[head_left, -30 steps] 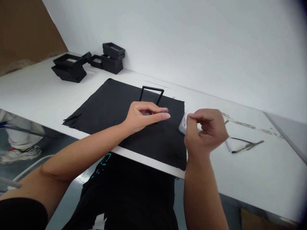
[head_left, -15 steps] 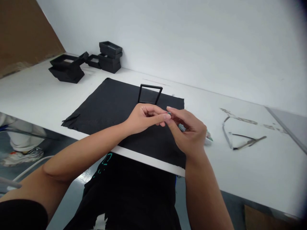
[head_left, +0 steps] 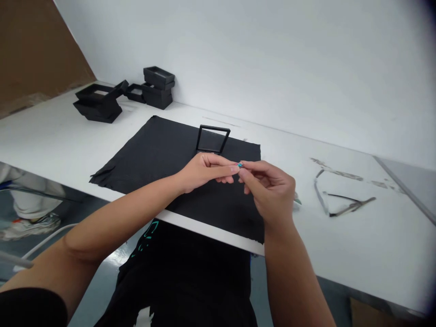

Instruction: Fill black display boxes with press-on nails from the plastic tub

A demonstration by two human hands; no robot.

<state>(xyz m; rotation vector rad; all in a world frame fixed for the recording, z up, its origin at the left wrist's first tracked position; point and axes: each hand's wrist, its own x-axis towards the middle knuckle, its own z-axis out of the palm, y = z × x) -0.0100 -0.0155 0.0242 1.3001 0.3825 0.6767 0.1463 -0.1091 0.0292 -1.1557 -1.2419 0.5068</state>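
Note:
Above the black cloth point(head_left: 143, 154), my left hand point(head_left: 213, 171) and my right hand point(head_left: 270, 186) meet at the fingertips. Between them is a tiny shiny teal piece point(head_left: 240, 165), too small to name surely. Thumb and forefinger of each hand are pinched on it. Just beyond my left hand, a black-framed case point(head_left: 223, 140) with a clear window stands with its lid raised; my hand hides its lower part. Partly behind my right wrist lies a small pale and green item point(head_left: 297, 201), mostly covered.
Several black boxes point(head_left: 98, 111) are piled at the back left, with another stack point(head_left: 158, 93) against the wall. On the white table point(head_left: 340, 254) to the right lies what looks like a pair of eyeglasses point(head_left: 354, 206). A person's shoe point(head_left: 32, 225) shows below the table at left.
My right hand has turned slightly and its fingers have straightened, so the teal piece shows more clearly. Both hands stay together, and the whole view has shifted a little.

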